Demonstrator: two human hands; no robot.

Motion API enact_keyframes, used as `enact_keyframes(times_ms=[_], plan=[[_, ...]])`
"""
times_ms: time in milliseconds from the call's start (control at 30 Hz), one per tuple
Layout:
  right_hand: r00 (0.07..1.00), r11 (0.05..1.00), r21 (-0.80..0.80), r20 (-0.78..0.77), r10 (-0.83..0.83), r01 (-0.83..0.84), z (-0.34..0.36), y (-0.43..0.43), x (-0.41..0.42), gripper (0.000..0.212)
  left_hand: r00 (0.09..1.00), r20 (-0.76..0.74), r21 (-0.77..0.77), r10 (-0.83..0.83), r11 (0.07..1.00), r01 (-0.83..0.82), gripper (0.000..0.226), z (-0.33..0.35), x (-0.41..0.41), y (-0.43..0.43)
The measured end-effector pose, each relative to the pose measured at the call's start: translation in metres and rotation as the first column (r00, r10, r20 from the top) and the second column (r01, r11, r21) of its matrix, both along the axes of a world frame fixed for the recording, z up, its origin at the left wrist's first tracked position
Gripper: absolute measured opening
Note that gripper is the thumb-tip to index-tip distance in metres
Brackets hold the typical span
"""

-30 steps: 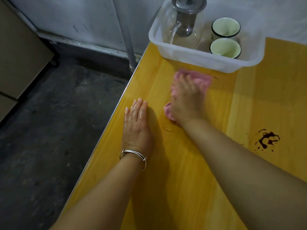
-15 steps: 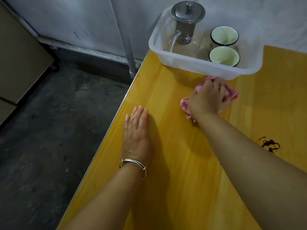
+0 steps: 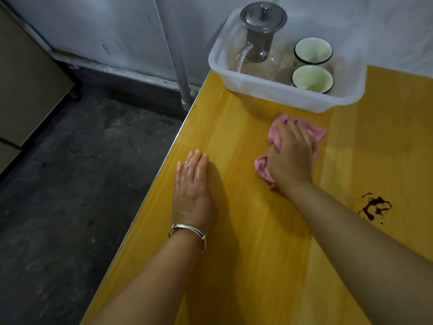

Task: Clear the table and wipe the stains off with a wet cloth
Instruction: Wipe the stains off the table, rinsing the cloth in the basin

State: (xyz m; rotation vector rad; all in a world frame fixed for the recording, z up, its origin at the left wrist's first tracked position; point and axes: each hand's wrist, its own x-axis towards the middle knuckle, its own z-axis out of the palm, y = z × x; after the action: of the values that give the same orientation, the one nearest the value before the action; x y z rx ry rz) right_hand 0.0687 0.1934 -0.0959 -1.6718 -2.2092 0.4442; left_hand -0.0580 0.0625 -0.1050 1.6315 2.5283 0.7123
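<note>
Hidden or cut off: the middle of the pink cloth (image 3: pixel 274 134) lies under the right hand (image 3: pixel 291 156), the tub's (image 3: pixel 276 95) far right corner blurs into the wall, and the right forearm covers the table (image 3: pixel 246 231) near the dark red stain (image 3: pixel 375 207). Surface is glossy yellow wood-grain with a pale metal edge, standing on a dark concrete floor (image 3: pixel 70 184) by a grey wall; the white tub at the far end holds a glass teapot (image 3: pixel 260 36) and two cups (image 3: pixel 312 64). The cloth is bunched, long axis running from near-left to far-right just short of the tub, the right hand closed down on it, while the left hand (image 3: pixel 192 184) lies flat, fingers together, by the table's left edge, a silver bangle (image 3: pixel 187 231) at the wrist.
</note>
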Motion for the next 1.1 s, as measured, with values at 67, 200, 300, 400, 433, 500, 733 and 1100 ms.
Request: enact_keyframes(times_ms=[67, 200, 300, 400, 433, 500, 733, 1100], plan=[[0.999, 0.999, 0.007, 0.025, 0.041, -0.041, -0.002, 0.001, -0.021, 0.051, 0.999, 0.045, 0.012, 0.004, 1.000, -0.005, 0.059, 0.002, 0.000, -0.001], [0.936, 0.933, 0.078, 0.030, 0.351, -0.352, -0.003, -0.061, -0.054, 0.052, 0.976, 0.217, 0.048, 0.015, 0.998, -0.027, 0.060, 0.005, -0.002, -0.004], [0.849, 0.847, 0.056, -0.003, 0.529, -0.528, 0.000, -0.095, -0.034, 0.050, 0.953, 0.301, 0.081, 0.030, 0.995, -0.057, 0.056, 0.009, -0.001, -0.006], [0.824, 0.817, 0.115, 0.119, 0.554, -0.565, 0.001, -0.089, 0.005, 0.051, 0.940, 0.335, 0.038, 0.058, 0.996, -0.075, 0.050, 0.015, 0.000, -0.008], [0.862, 0.855, 0.126, 0.141, 0.487, -0.504, 0.002, -0.080, 0.014, 0.050, 0.938, 0.338, 0.007, 0.078, 0.996, -0.086, 0.050, 0.015, 0.001, -0.008], [0.960, 0.960, 0.051, 0.080, 0.269, -0.274, 0.005, -0.056, 0.018, 0.049, 0.942, 0.321, -0.008, 0.101, 0.995, -0.104, 0.063, 0.015, 0.002, -0.009], [0.907, 0.907, 0.033, 0.050, 0.418, -0.420, 0.000, -0.099, -0.030, 0.054, 0.927, 0.363, 0.090, 0.099, 0.986, -0.141, 0.059, 0.017, -0.002, -0.010], [0.967, 0.971, -0.060, 0.093, 0.238, -0.233, 0.009, -0.095, -0.004, 0.049, 0.960, 0.262, -0.021, -0.101, 0.994, 0.110, 0.046, 0.011, -0.021, -0.063]])
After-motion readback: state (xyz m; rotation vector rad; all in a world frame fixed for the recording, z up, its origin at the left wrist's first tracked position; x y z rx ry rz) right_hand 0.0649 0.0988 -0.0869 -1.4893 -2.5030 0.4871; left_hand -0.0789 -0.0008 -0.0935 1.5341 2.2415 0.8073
